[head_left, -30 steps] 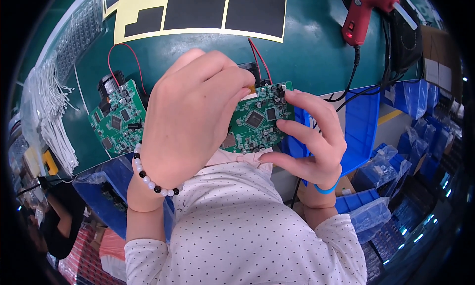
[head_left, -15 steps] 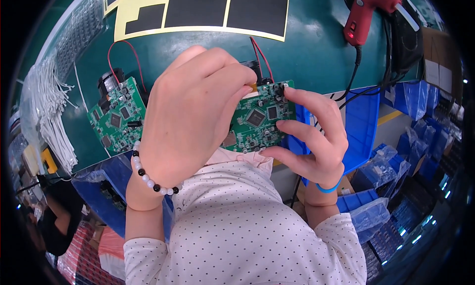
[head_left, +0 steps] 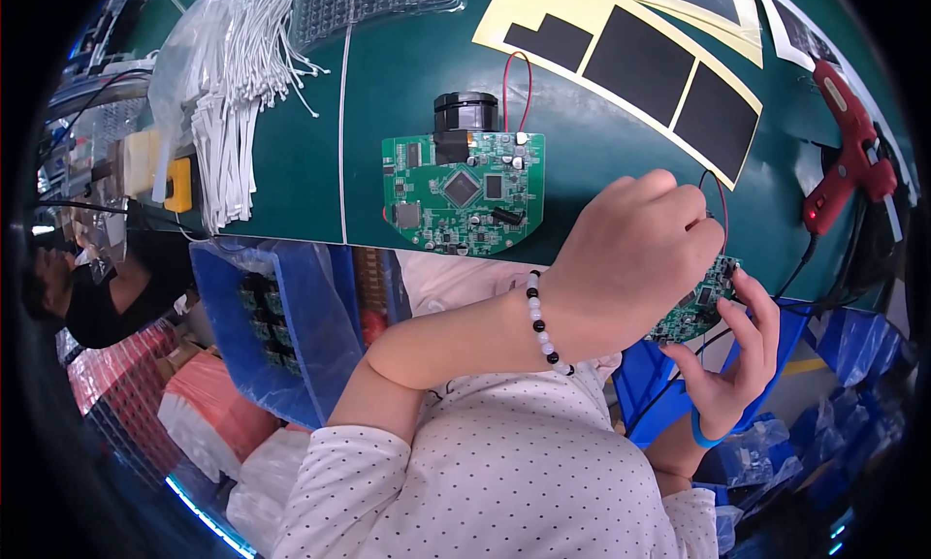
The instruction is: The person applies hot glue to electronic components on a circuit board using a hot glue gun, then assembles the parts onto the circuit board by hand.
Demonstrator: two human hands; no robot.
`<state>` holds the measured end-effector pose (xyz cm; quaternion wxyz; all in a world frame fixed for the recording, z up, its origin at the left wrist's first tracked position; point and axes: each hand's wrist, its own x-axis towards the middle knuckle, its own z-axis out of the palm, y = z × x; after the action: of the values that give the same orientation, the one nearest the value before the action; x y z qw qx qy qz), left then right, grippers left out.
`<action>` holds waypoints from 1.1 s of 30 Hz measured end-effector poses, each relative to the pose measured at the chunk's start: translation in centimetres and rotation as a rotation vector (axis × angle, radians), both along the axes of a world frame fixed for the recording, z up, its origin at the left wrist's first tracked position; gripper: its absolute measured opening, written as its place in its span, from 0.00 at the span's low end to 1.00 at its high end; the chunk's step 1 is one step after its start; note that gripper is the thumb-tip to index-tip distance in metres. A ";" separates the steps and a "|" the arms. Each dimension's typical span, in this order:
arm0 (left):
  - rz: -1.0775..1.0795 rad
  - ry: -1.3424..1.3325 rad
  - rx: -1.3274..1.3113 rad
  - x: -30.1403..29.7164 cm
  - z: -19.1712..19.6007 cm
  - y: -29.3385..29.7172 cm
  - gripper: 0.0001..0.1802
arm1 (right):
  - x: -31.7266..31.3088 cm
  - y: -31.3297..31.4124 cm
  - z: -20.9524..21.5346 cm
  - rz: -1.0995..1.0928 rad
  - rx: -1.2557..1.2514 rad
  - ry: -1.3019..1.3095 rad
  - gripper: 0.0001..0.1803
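My right hand (head_left: pixel 734 373) grips a green circuit board (head_left: pixel 700 312) by its right and lower edges, fingertips on the rim and thumb below. My left hand (head_left: pixel 635 258) is bent over the same board with its fingers pinched together at the upper edge. It hides most of the board and whatever sits in the pinch. A red wire loop (head_left: pixel 722 195) rises behind those fingers. To the left, a second green circuit board (head_left: pixel 436 171) lies flat on the green table, with a black round part (head_left: pixel 465 111) and a red wire at its top edge.
A yellow sheet with black stickers (head_left: pixel 635 60) lies at the back. At the far right is a red hot glue gun (head_left: pixel 853 161) with a black cord. White cords (head_left: pixel 228 152) hang in a bundle on the left. Below the table edge, a blue bin (head_left: pixel 325 307) holds boards.
The whole view has swung left, so the table, boards and hands appear further right. Both hands stay at the same board; the pinching fingertips, partly seen before, are now hidden.
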<state>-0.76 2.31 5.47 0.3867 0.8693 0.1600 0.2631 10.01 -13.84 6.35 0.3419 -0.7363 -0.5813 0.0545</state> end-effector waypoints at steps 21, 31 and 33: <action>-0.018 0.076 -0.034 0.1 0.5 0.8 0.06 | 0.1 0.6 0.0 -0.022 0.044 0.109 0.34; -0.044 0.108 -0.028 0.6 0.8 0.8 0.06 | 0.7 0.2 -0.1 0.005 0.087 0.102 0.33; -0.044 0.107 -0.018 0.5 0.8 0.8 0.06 | 0.7 0.2 -0.1 0.009 0.079 0.095 0.32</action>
<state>-0.22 3.08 6.24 0.3909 0.8819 0.1638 0.2064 10.70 -13.61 6.20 0.3976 -0.7164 -0.5693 0.0680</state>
